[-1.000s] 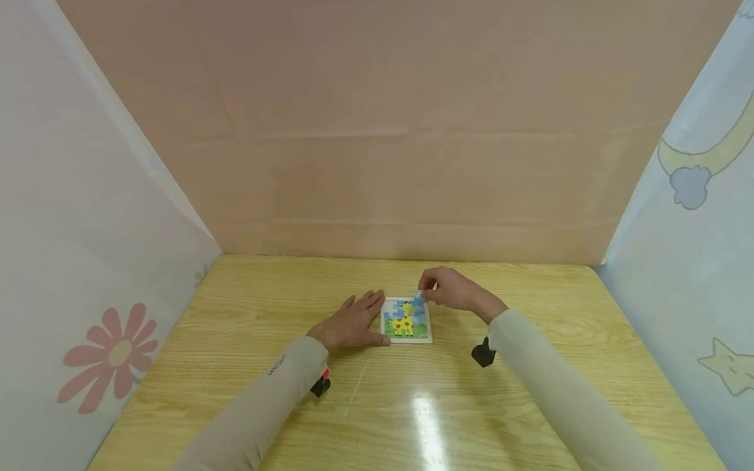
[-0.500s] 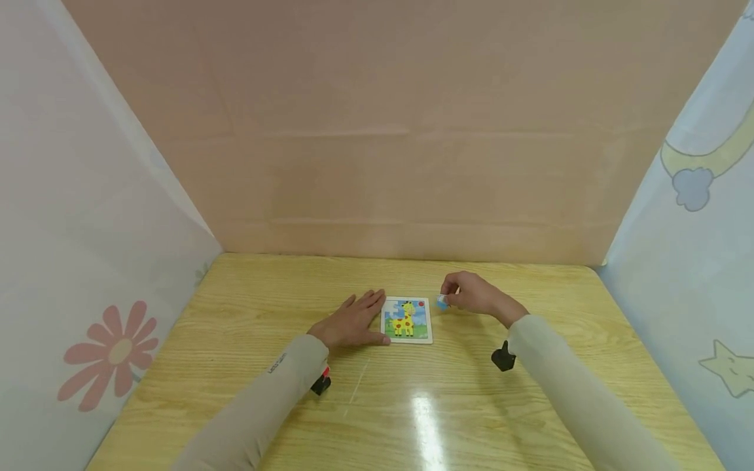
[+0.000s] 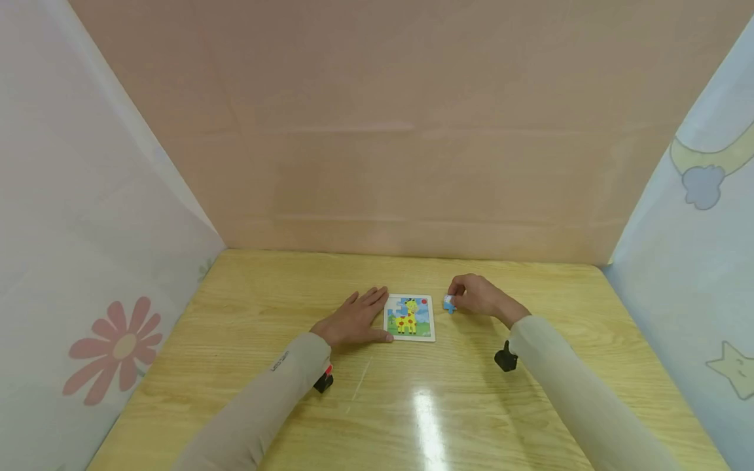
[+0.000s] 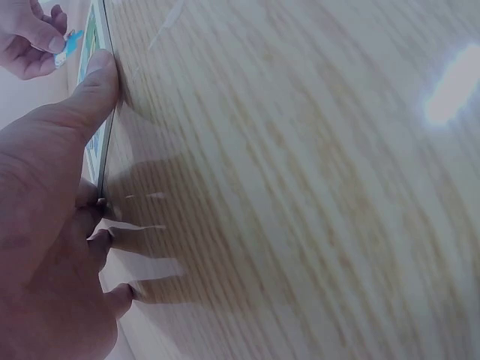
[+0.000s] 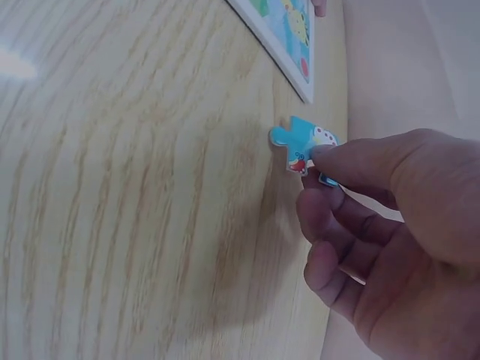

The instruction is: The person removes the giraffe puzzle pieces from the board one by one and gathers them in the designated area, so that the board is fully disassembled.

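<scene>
A small giraffe jigsaw puzzle in a white frame lies on the wooden table, with a white gap at its upper left. My left hand rests flat beside it, fingers spread, its thumb on the frame's near left corner. To the right of the frame, my right hand pinches a blue puzzle piece between thumb and fingers. That piece has a rounded tab, a white patch with dots and a bit of red. In the right wrist view it is held just above the wood.
The wooden table ends at a brown backdrop behind the puzzle. Pale patterned side walls stand at left and right. A bright light reflection lies on the near tabletop.
My right hand has moved right, from over the frame's upper right corner to beside it, carrying the blue puzzle piece along. The left hand stays at the frame.
</scene>
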